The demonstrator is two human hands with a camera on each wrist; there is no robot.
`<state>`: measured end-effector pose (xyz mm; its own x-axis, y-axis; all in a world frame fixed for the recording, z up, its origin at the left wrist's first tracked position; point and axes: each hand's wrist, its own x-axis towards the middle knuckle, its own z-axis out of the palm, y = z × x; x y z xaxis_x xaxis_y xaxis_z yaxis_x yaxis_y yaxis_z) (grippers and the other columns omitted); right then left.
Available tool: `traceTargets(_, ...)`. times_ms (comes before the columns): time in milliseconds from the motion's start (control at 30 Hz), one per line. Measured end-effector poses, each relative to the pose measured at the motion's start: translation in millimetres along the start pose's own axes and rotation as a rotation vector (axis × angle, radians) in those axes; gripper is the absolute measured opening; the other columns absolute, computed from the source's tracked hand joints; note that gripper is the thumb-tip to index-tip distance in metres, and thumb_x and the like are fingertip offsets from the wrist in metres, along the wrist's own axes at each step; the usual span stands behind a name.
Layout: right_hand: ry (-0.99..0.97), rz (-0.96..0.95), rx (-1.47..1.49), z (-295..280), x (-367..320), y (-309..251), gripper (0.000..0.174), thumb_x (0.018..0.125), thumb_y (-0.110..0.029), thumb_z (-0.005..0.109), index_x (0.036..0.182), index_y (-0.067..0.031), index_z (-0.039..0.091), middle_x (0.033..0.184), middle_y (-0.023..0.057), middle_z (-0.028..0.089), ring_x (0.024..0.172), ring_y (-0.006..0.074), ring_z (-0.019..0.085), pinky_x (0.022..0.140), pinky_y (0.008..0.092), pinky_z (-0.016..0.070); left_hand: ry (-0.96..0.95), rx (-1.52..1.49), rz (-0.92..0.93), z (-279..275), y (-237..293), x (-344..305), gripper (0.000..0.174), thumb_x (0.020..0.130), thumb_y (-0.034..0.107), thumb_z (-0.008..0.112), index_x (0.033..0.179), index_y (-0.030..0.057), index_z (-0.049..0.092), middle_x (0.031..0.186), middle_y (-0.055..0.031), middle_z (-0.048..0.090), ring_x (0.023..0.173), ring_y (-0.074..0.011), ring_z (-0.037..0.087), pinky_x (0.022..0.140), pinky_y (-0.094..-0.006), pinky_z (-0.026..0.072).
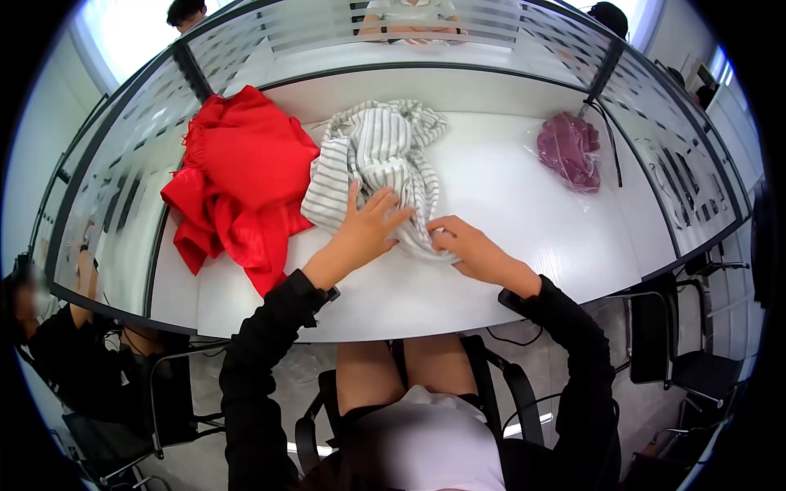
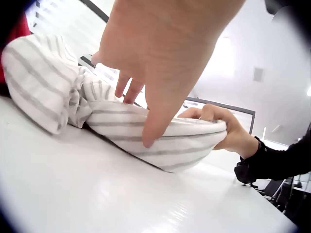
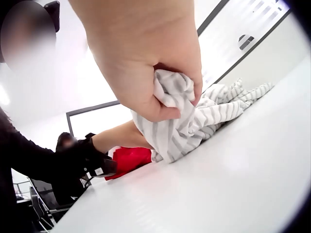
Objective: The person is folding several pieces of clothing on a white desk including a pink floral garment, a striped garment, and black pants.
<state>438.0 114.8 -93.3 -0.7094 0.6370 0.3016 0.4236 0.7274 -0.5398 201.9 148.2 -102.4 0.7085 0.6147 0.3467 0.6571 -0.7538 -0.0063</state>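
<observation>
A white cloth with grey stripes [image 1: 381, 139] lies bunched at the middle of the white table. My right hand [image 1: 471, 248] grips a gathered fold at its near right edge; in the right wrist view the striped cloth [image 3: 175, 131] bulges between thumb and fingers. Over the cloth's near part my left hand [image 1: 366, 227] is spread, fingers apart. The left wrist view shows that thumb [image 2: 154, 128] lying against the side of the fold, with the other fingertips behind it. To the left, a heap of red fabric with a fringe [image 1: 246, 164] lies beside the striped cloth.
A dark pink item in a clear plastic bag [image 1: 569, 151] lies at the back right, near a black cable [image 1: 610, 143]. Glass partitions [image 1: 123, 188] with black frames border the table. Another person [image 1: 409, 16] sits across, and one more [image 1: 74, 352] at the left.
</observation>
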Motion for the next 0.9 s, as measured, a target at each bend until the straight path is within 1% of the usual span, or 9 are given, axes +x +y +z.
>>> traceTargets(33,-0.029,-0.003,0.067,-1.7,0.5,-7.4,0.031,0.063,0.012,0.054,0.089,-0.0025,0.048,0.111,0.0106,0.048,0.098,0.0293,0.051,0.08,0.0314,0.0431,0.044,-0.001,0.017,-5.5,4.1,-0.7,0.045,0.066,0.016,0.07,0.108,0.0119,0.053,0.106,-0.0056,0.051,0.118,-0.0229,0.04,0.101,-0.0501,0.0259)
traceTargets(133,-0.033,0.045,0.255,-7.9,-2.7,-27.1,0.031,0.064,0.013,0.051,0.091,-0.0025,0.049,0.1,0.0088,0.055,0.089,0.0262,0.055,0.077,0.0292,0.043,-0.082,-0.103,0.004,-8.5,6.0,-4.7,0.034,0.066,0.011,0.067,0.098,0.0091,0.055,0.094,-0.0073,0.055,0.105,-0.0266,0.049,0.098,-0.0418,0.0325)
traceTargets(233,0.033,0.048,0.372,-20.8,-7.7,-32.5,0.032,0.067,0.006,0.053,0.098,-0.0039,0.052,0.086,0.0077,0.06,0.074,0.0226,0.058,0.069,0.0291,0.0447,0.176,-0.244,0.019,-29.3,16.1,-19.5,0.028,0.065,0.006,0.066,0.089,0.0065,0.052,0.083,-0.011,0.054,0.087,-0.0295,0.054,0.078,-0.0374,0.0429)
traceTargets(367,0.011,0.121,0.402,-48.3,-19.3,-32.4,0.032,0.072,-0.009,0.059,0.103,-0.0053,0.053,0.073,0.0101,0.06,0.06,0.0255,0.055,0.058,0.0288,0.0437,0.248,-0.579,-0.216,-65.6,35.4,-51.2,0.022,0.071,0.001,0.063,0.084,0.0029,0.046,0.077,-0.0144,0.055,0.066,-0.0325,0.056,0.056,-0.0352,0.0424)
traceTargets(500,-0.335,0.054,0.26,-62.0,-31.1,-49.2,0.028,0.073,-0.016,0.063,0.099,-0.0084,0.057,0.077,0.0106,0.06,0.065,0.0299,0.055,0.058,0.0341,0.0439,0.085,-0.641,-0.202,-81.1,54.7,-73.3,0.025,0.073,0.009,0.067,0.087,0.0055,0.048,0.064,-0.0135,0.054,0.057,-0.0322,0.055,0.049,-0.0358,0.04)
traceTargets(600,-0.529,0.074,0.184,-54.1,-47.4,-52.1,0.025,0.071,-0.014,0.062,0.096,-0.0103,0.058,0.078,0.0096,0.061,0.071,0.0306,0.057,0.061,0.0368,0.0438,-0.332,-0.483,-0.089,-102.2,65.2,-73.2,0.033,0.077,0.036,0.066,0.091,0.0085,0.052,0.062,-0.0123,0.056,0.055,-0.0302,0.055,0.05,-0.037,0.0417)
traceTargets(733,-0.637,0.063,-0.142,-52.1,-59.1,-52.6,0.028,0.063,-0.004,0.057,0.09,-0.0098,0.058,0.084,0.007,0.061,0.08,0.0288,0.058,0.065,0.0369,0.0456,-0.403,-0.389,0.146,-74.3,60.3,-92.6,0.028,0.071,0.031,0.068,0.082,0.0073,0.057,0.067,-0.0086,0.056,0.067,-0.0259,0.058,0.056,-0.0358,0.0431)
traceTargets(767,-0.613,0.013,-0.138,-55.3,-62.3,-47.8,0.042,0.058,-0.001,0.056,0.099,-0.0107,0.061,0.079,0.0055,0.057,0.074,0.0267,0.056,0.061,0.0337,0.0451,-0.559,-0.269,0.119,-72.8,59.9,-95.4,0.025,0.066,0.025,0.07,0.077,0.0074,0.056,0.074,-0.0057,0.055,0.08,-0.0233,0.057,0.065,-0.0349,0.0427)
traceTargets(900,-0.323,0.054,-0.215,-92.8,-72.1,5.0,0.043,0.053,0.005,0.057,0.091,-0.0138,0.067,0.073,0.0056,0.057,0.072,0.0273,0.055,0.063,0.0344,0.0441,-0.27,-0.414,0.184,-67.9,68.7,-85.7,0.02,0.066,0.016,0.068,0.078,0.0061,0.055,0.083,-0.0058,0.052,0.087,-0.0235,0.052,0.074,-0.0357,0.0404)
